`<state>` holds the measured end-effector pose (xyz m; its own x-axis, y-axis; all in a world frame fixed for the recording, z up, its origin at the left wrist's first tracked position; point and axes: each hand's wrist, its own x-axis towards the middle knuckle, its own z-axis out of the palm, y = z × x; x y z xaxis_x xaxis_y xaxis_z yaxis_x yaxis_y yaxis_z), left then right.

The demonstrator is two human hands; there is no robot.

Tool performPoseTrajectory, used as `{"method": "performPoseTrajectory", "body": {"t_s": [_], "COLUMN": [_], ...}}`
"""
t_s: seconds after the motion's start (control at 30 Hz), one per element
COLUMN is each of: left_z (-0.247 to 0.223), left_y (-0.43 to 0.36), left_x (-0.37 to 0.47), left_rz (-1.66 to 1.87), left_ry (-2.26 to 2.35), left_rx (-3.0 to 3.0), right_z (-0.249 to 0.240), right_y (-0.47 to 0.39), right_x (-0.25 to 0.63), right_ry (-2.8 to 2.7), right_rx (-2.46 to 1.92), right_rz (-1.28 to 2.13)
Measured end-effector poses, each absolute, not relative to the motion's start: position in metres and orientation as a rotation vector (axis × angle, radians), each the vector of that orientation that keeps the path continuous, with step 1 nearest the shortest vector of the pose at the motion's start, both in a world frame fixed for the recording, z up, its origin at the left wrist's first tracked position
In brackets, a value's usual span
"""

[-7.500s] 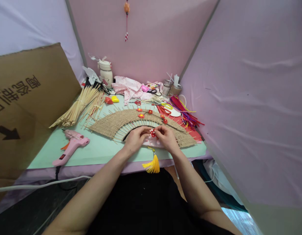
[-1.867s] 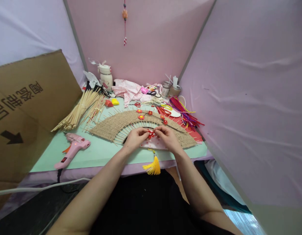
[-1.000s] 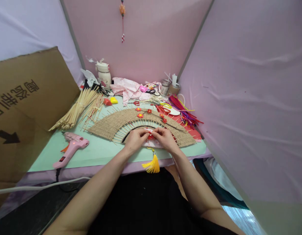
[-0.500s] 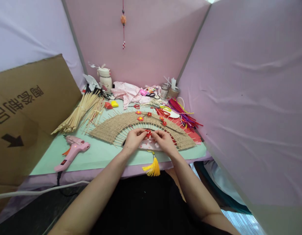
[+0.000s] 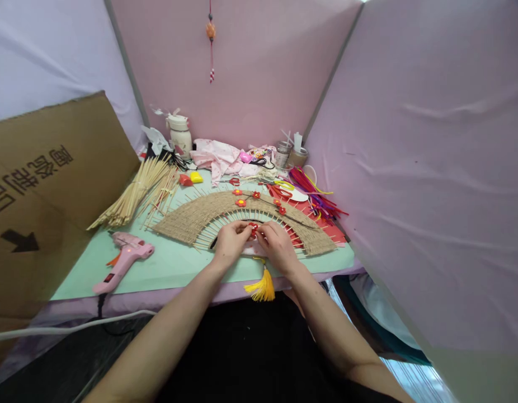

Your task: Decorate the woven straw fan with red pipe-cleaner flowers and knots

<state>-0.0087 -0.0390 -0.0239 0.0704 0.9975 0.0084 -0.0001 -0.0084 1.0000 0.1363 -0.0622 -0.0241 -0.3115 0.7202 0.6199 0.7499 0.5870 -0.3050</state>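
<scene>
A small red flower point(image 5: 253, 228) with a pale back or centre is pinched between the fingertips of my left hand point(image 5: 232, 242). My right hand point(image 5: 279, 246) is closed too, its fingertips at the flower's right edge. Both hands are over the inner curve of a fan point(image 5: 187, 221) made of woven twine on thin sticks. Along the fan's upper right part lie several red flowers point(image 5: 240, 202) with yellow centres and a dark stem point(image 5: 298, 220). Below my hands a yellow tassel point(image 5: 261, 286) hangs over the table edge. White patterned cloth shows under my wrists.
A pink glue gun point(image 5: 127, 260) lies at the left on the green table cover point(image 5: 170, 268). Behind it are a bundle of sticks point(image 5: 135, 190) and a tall cardboard box point(image 5: 53, 196). Pipe cleaners point(image 5: 311, 193), scissors point(image 5: 284, 186) and a bottle point(image 5: 180, 136) stand or lie further back.
My right hand has turned and shifted slightly left, its fingers now more curled at the flower. The flower has moved a little left; the fan stays put.
</scene>
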Motion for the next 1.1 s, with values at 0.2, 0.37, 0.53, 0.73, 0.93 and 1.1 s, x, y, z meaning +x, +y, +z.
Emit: {"method": "performPoseTrajectory", "body": {"t_s": [0.2,0.37,0.53,0.73,0.93,1.1], "left_z": [-0.022,-0.024,-0.022,-0.014,-0.014,-0.015], "left_y": [-0.04,-0.043,-0.04,-0.033,-0.033,-0.032], "left_x": [-0.008,-0.008,-0.011,-0.017,-0.018,-0.019], "left_rz": [1.179,1.2,1.11,0.954,0.926,0.915], "left_ry": [1.171,1.227,1.15,1.047,1.03,1.027], "left_rx": [1.24,1.382,1.352,1.272,1.267,1.331], "right_z": [-0.019,-0.014,-0.012,-0.013,-0.007,-0.001], "right_y": [-0.058,-0.054,-0.047,-0.044,-0.05,-0.052], "right_x": [0.14,0.139,0.147,0.153,0.153,0.154], "right_ry": [-2.111,-1.733,-1.695,-1.815,-2.069,-2.18], "right_rx": [-1.123,-1.296,-1.269,-1.167,-0.992,-1.01], "right_rz": [0.076,0.64,0.913,0.724,0.384,0.25]}}
